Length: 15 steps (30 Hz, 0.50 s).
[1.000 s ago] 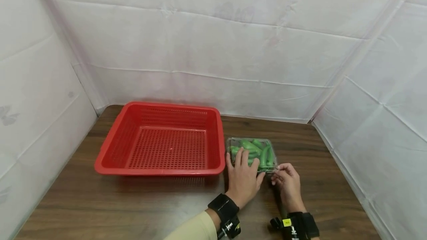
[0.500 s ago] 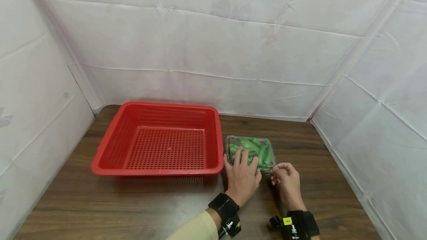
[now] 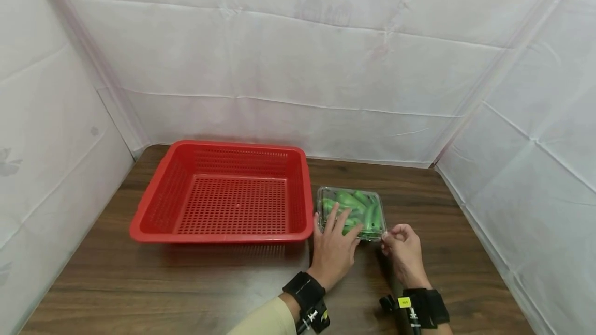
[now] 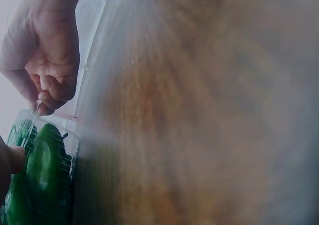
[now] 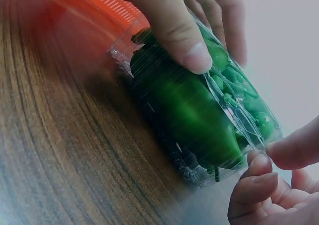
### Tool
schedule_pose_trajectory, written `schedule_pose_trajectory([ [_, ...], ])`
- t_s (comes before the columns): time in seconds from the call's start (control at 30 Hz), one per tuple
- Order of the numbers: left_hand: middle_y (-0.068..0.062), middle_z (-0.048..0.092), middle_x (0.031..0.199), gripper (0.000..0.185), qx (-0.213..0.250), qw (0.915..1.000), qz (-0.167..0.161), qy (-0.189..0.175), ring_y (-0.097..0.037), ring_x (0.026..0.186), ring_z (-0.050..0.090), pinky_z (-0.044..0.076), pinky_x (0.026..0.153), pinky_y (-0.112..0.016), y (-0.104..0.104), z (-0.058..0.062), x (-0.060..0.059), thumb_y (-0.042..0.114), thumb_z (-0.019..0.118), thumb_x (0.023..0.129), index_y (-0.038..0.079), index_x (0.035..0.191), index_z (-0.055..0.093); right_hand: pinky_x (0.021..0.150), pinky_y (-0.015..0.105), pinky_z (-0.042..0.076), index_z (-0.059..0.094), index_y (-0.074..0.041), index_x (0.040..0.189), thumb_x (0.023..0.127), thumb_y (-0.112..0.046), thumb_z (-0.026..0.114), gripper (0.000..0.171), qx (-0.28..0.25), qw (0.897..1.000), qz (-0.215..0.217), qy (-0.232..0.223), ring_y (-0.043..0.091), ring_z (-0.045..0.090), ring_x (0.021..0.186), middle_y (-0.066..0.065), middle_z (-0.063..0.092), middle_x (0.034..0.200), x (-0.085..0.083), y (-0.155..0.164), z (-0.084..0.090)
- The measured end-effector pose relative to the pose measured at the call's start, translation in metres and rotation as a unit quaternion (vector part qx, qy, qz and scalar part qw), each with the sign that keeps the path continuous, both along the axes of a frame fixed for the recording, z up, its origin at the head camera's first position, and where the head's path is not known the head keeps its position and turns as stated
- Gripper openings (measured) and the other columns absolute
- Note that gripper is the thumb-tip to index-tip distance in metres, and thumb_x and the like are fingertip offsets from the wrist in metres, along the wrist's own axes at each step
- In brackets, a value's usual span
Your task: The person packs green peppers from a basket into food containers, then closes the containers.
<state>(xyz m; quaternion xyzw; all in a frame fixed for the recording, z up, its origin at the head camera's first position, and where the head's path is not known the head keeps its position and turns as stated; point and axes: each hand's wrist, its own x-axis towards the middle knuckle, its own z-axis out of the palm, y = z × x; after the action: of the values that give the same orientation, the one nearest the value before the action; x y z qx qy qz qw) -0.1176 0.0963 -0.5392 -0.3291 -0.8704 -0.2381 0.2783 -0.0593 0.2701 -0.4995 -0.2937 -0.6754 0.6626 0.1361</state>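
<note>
Your left hand [image 3: 334, 244] lies flat on the lid of the clear plastic clamshell box of green peppers [image 3: 358, 210], fingers straight and spread, the thumb bearing down near the front edge; the press seems meant to keep the light box from sliding. Your right hand [image 3: 404, 253] pinches the box's near right corner, where the right wrist view shows thumb and curled fingertips [image 5: 259, 171] closing on the thin rim of film, a hold suited to parting the lid from the base.

The box sits on the dark wood-grain table [image 3: 186, 283], just beside the right wall of the red perforated plastic basket [image 3: 223, 193], with only a thin gap between them. That leaves you little room to shift the box leftward. To the right of the box the table is open up to the white sheet wall [image 3: 535, 169], and in front of it, toward you, bare wood runs to the edge. The basket's rim stands higher than the box's lid.
</note>
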Motion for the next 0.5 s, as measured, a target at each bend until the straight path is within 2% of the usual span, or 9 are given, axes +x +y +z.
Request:
schedule_pose_trajectory([
  [0.1,-0.020,0.042,0.164,0.061,0.032,0.9960,0.004,-0.084,-0.040,0.155,0.036,0.040,0.118,-0.061,-0.006,0.001,0.008,0.038,0.075,0.094,0.009,0.145,0.060,0.062,0.025,0.049,0.039,-0.008,0.099,0.098,0.009,0.055,0.023,-0.006,1.000,-0.005,-0.005,0.010,0.058,0.069,-0.009,0.061,0.076,0.002,0.001,-0.001],
  [0.13,-0.024,0.036,0.166,0.065,0.059,0.9897,0.004,-0.130,-0.041,0.156,0.034,0.039,0.120,-0.058,-0.008,0.001,0.011,0.036,0.072,0.096,0.003,0.150,0.053,0.062,0.025,0.049,0.039,-0.008,0.099,0.098,0.009,0.055,0.024,-0.008,1.000,-0.006,-0.007,0.010,0.058,0.069,-0.009,0.061,0.076,0.002,0.001,-0.001],
  [0.17,-0.026,0.032,0.167,0.067,0.097,0.9784,0.004,-0.182,-0.042,0.156,0.032,0.038,0.121,-0.056,-0.010,0.001,0.015,0.032,0.069,0.099,-0.002,0.153,0.047,0.062,0.025,0.049,0.039,-0.008,0.098,0.098,0.009,0.055,0.024,-0.010,1.000,-0.005,-0.007,0.010,0.059,0.069,-0.009,0.061,0.076,0.003,0.001,-0.001],
  [0.2,-0.028,0.032,0.166,0.066,0.146,0.9610,0.008,-0.235,-0.042,0.155,0.033,0.038,0.121,-0.055,-0.011,0.001,0.018,0.029,0.066,0.101,-0.005,0.154,0.044,0.062,0.024,0.049,0.039,-0.008,0.098,0.098,0.009,0.054,0.023,-0.011,1.000,-0.005,-0.007,0.010,0.059,0.069,-0.009,0.061,0.076,0.003,0.002,-0.001],
  [0.23,-0.029,0.039,0.162,0.060,0.199,0.9366,0.012,-0.288,-0.042,0.150,0.040,0.042,0.119,-0.053,-0.012,0.002,0.020,0.025,0.062,0.103,-0.007,0.151,0.044,0.062,0.024,0.049,0.039,-0.008,0.098,0.098,0.009,0.055,0.023,-0.011,1.000,-0.004,-0.005,0.009,0.059,0.068,-0.009,0.060,0.075,0.003,0.003,0.000],
  [0.33,-0.019,0.062,0.128,0.034,0.357,0.8459,0.027,-0.395,-0.029,0.116,0.061,0.053,0.098,-0.041,-0.013,0.004,0.019,0.016,0.054,0.107,-0.004,0.134,0.055,0.061,0.023,0.048,0.041,-0.008,0.096,0.096,0.011,0.055,0.023,-0.009,1.000,0.003,0.002,0.009,0.058,0.067,-0.009,0.061,0.074,0.002,0.005,0.002],
  [0.4,-0.008,0.062,0.097,0.019,0.426,0.7907,0.036,-0.438,-0.019,0.087,0.059,0.051,0.078,-0.032,-0.013,0.007,0.015,0.016,0.053,0.107,0.001,0.117,0.061,0.061,0.023,0.048,0.042,-0.007,0.096,0.096,0.011,0.055,0.023,-0.008,1.000,0.011,0.002,0.009,0.058,0.066,-0.009,0.061,0.073,0.002,0.006,0.003],
  [0.43,-0.004,0.057,0.086,0.015,0.445,0.7693,0.037,-0.457,-0.015,0.077,0.053,0.046,0.071,-0.029,-0.014,0.009,0.012,0.015,0.052,0.107,0.004,0.109,0.061,0.061,0.024,0.048,0.042,-0.007,0.096,0.096,0.011,0.055,0.022,-0.008,1.000,0.013,0.000,0.009,0.058,0.066,-0.009,0.061,0.073,0.002,0.007,0.004],
  [0.5,0.001,0.053,0.075,0.015,0.464,0.7441,0.046,-0.479,-0.011,0.068,0.050,0.043,0.066,-0.026,-0.016,0.013,0.007,0.014,0.052,0.105,0.005,0.101,0.062,0.061,0.024,0.048,0.043,-0.006,0.097,0.096,0.011,0.055,0.022,-0.007,1.000,0.019,-0.006,0.010,0.058,0.066,-0.009,0.062,0.073,0.002,0.007,0.004],
])
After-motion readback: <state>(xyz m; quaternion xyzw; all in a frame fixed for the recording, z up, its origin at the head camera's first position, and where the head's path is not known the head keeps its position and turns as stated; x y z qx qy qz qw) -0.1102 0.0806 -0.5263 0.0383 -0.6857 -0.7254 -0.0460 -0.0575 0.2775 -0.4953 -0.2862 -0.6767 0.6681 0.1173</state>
